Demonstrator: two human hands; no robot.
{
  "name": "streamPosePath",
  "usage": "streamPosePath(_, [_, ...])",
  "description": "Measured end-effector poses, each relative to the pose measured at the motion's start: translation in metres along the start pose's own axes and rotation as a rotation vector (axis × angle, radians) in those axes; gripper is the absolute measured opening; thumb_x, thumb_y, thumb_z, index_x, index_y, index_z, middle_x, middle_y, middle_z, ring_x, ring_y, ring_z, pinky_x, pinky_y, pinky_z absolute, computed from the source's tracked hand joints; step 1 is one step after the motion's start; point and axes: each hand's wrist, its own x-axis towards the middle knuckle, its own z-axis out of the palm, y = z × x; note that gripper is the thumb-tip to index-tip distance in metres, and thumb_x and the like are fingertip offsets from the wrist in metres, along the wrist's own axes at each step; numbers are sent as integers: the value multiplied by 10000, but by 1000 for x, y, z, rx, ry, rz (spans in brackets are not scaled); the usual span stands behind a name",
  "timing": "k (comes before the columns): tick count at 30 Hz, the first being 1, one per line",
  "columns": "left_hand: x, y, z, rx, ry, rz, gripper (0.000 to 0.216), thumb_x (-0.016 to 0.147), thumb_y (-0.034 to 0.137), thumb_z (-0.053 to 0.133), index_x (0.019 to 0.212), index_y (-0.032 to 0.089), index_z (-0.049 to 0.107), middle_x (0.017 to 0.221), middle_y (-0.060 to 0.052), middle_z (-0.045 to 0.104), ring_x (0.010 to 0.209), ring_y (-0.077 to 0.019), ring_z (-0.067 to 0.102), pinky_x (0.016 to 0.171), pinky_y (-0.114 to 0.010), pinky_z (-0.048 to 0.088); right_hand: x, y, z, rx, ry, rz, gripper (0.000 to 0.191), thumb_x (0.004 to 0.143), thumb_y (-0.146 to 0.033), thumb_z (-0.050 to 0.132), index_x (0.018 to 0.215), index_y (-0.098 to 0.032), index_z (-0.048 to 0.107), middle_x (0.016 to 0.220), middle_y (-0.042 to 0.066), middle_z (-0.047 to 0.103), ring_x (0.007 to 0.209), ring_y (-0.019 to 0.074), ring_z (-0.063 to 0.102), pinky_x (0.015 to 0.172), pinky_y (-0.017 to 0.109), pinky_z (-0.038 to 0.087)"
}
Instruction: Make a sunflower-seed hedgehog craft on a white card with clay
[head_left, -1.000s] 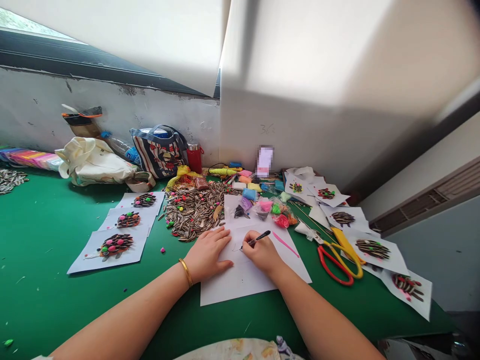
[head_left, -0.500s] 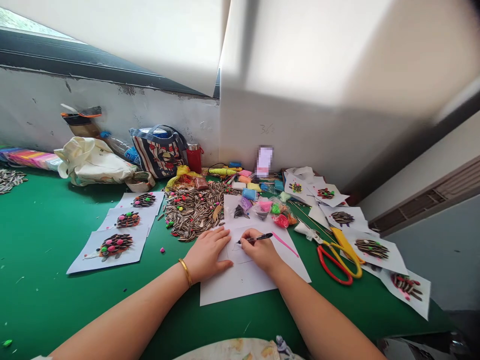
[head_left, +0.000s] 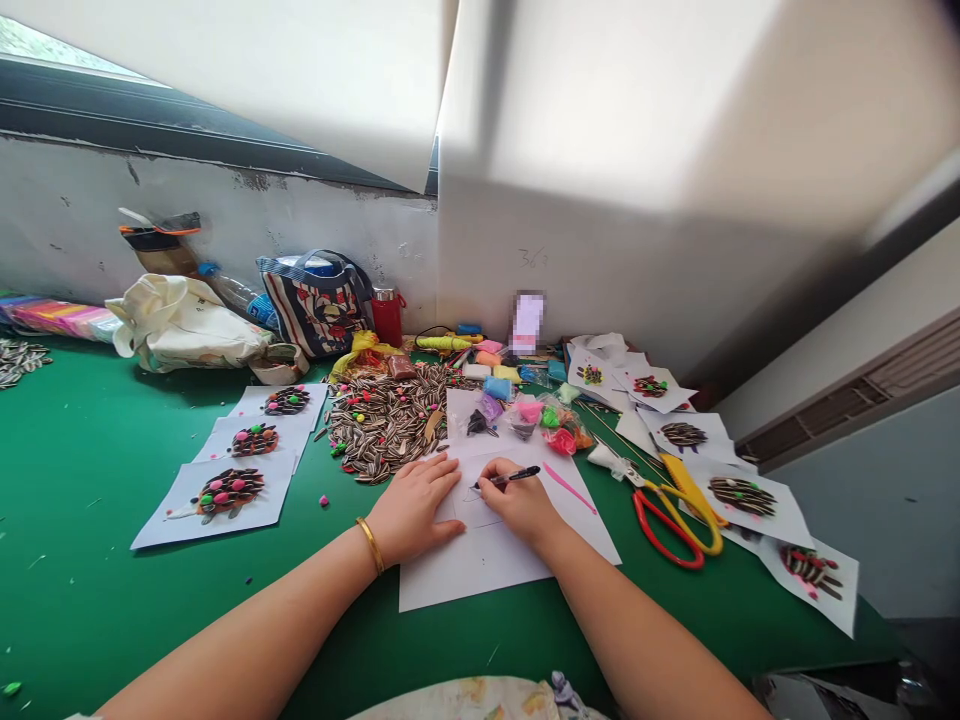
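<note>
A small white card [head_left: 474,515] lies on a larger white sheet [head_left: 480,578] in front of me. My left hand [head_left: 420,512] rests flat on the card's left side, thumb and fingers apart. In my right hand [head_left: 514,505] is a black pen [head_left: 521,474], its tip touching the card near some short drawn lines. Right of that hand a pink plastic tool [head_left: 570,487] lies on the sheet. Just beyond my left fingers spreads a pile of sunflower seeds [head_left: 386,425] dotted with small coloured balls.
Scissors [head_left: 679,525] with red and yellow handles lie to the right. Cards with seed hedgehogs flank me, such as one at left [head_left: 217,500] and one at right [head_left: 750,495]. Bagged coloured clay [head_left: 562,430], bags [head_left: 319,305] and a red bottle [head_left: 388,318] stand toward the wall.
The pen has tilted slightly, its back end shifting a little left, while its tip stays on the card. My left hand keeps its place.
</note>
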Motion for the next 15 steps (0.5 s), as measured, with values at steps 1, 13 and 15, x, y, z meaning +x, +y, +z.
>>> streamPosePath(1, [0, 0, 0, -2, -1, -1, 690, 742, 498, 689, 1361, 256, 504, 1475, -64, 453, 1391, -299, 343, 1136, -467, 263, 0, -1, 0, -6, 3, 1, 117, 840, -296, 526, 817, -228, 619, 762, -10, 653, 704, 148, 595, 661, 251, 453])
streamPosePath(13, [0, 0, 1, -3, -1, -5, 691, 744, 500, 689, 1362, 253, 502, 1473, -63, 455, 1392, -298, 340, 1140, -461, 252, 1, -3, -3, -45, 41, 19, 105, 819, -264, 513, 783, -217, 600, 736, -11, 641, 683, 149, 585, 649, 255, 428])
streamPosePath(15, [0, -1, 1, 1, 0, -3, 692, 746, 505, 687, 1362, 251, 501, 1475, -64, 453, 1394, -296, 336, 1141, -461, 249, 1, -3, -3, -48, 43, 19, 103, 819, -260, 510, 780, -217, 595, 727, -14, 636, 678, 149, 582, 645, 255, 427])
